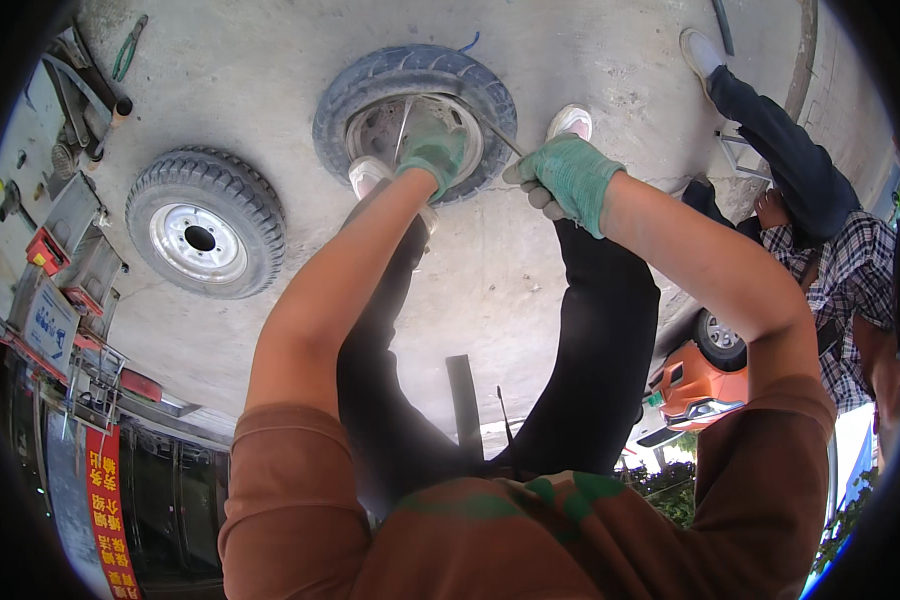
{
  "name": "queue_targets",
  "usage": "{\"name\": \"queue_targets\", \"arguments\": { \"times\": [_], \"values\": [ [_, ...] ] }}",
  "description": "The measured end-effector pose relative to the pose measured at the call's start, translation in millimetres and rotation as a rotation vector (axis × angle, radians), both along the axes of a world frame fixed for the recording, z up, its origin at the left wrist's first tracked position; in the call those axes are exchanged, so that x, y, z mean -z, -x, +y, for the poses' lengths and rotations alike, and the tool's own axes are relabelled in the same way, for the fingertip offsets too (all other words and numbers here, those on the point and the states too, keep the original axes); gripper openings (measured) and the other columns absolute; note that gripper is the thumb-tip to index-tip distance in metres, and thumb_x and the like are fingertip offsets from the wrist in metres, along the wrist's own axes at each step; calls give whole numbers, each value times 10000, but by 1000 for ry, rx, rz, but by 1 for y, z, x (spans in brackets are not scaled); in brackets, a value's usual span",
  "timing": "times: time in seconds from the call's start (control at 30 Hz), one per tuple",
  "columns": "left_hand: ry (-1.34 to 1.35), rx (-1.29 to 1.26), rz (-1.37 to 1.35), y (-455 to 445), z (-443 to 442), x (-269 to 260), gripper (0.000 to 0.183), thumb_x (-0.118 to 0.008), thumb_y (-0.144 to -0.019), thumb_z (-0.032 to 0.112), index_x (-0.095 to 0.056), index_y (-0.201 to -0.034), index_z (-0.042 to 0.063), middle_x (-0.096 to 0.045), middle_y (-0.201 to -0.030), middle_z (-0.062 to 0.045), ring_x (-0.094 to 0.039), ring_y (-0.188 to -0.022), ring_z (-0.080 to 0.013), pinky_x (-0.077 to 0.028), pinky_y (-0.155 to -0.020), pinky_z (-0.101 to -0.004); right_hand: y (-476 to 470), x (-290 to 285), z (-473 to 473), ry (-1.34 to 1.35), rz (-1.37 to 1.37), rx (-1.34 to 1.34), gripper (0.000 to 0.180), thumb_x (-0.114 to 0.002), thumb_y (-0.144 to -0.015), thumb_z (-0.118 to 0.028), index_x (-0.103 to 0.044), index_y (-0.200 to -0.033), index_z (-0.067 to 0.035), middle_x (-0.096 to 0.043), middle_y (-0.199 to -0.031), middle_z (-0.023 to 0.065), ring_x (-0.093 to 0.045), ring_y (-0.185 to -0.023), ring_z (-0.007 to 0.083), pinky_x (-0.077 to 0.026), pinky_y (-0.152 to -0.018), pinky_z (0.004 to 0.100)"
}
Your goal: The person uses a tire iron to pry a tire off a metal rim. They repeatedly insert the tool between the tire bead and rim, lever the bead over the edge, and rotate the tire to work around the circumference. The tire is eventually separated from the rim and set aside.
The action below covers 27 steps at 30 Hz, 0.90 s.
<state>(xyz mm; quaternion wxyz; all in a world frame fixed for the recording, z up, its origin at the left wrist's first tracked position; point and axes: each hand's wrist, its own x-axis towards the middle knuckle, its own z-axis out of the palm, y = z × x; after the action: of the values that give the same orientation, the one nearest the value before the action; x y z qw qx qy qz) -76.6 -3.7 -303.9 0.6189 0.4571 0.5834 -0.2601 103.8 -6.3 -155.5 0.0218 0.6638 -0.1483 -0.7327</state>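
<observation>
A worn tyre (337, 97) lies flat on the concrete around a dirty steel rim (364, 139). My right hand (570, 176), in a green knitted glove with grey fingertips, grips one end of a metal tyre lever (499, 133); the lever's other end reaches the tyre's inner edge. Over the rim, my left hand (435, 154), gloved alike, is blurred by motion. A second thin metal bar (403, 127) stands beside it, and whether the fingers hold that bar is unclear. My left shoe (367, 176) is against the wheel's near side; my right shoe (570, 121) is on the floor.
A knobbly-treaded wheel (206, 225) lies to the left. Green-handled pliers (129, 49) are at upper left, near metal tools (75, 112) and metal boxes (67, 217). A person in a checked shirt (866, 255) sits at right, by an orange vehicle (694, 382).
</observation>
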Motion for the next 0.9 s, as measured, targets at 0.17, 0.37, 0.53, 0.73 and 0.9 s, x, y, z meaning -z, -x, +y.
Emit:
{"name": "queue_targets", "arguments": {
  "times": [0.17,0.37,0.53,0.73,0.9],
  "values": [
    [620,-954,-225,-7,-16,-109,544,-453,-1067,439,-481,-1273,-64,-602,-1208,-291,-643,-1135,-400,-582,-971,-510,-34,18,19,-79,136,-194,148,-656,-917,-83,-577,-795,-53,-520,-663,21,-428,-460,63,-319,-356,226],
    [561,-1269,-227,-53,-19,-119,609,-383,-1083,447,-384,-1389,-81,-584,-1233,-306,-635,-1148,-415,-576,-986,-527,-95,23,41,-183,193,-447,377,-636,-927,-63,-630,-1302,-23,-554,-702,12,-390,-473,52,-282,-381,214],
    [509,-1374,-266,-112,-25,-52,591,-406,-1093,384,-314,-1463,-68,-586,-1241,-296,-640,-1134,-403,-589,-961,-513,-158,64,21,-238,370,-495,628,-660,-895,-77,-491,-1499,-102,-556,-727,3,-380,-482,41,-264,-397,214],
    [468,-1246,-112,-150,-57,14,363,-440,-1089,289,-505,-1199,-51,-670,-1070,-216,-711,-926,-337,-644,-810,-478,-182,80,-32,-283,384,-398,629,-682,-882,-35,-532,-1482,-153,-577,-754,-6,-386,-474,40,-268,-402,212],
    [259,-1326,-11,-145,-76,12,230,-508,-1062,170,-502,-1181,-27,-637,-1075,-149,-699,-906,-257,-641,-878,-441,-158,54,-55,-287,278,-252,614,-740,-871,-81,-565,-1454,-161,-576,-746,-33,-424,-522,58,-291,-453,220]
  ]
}}
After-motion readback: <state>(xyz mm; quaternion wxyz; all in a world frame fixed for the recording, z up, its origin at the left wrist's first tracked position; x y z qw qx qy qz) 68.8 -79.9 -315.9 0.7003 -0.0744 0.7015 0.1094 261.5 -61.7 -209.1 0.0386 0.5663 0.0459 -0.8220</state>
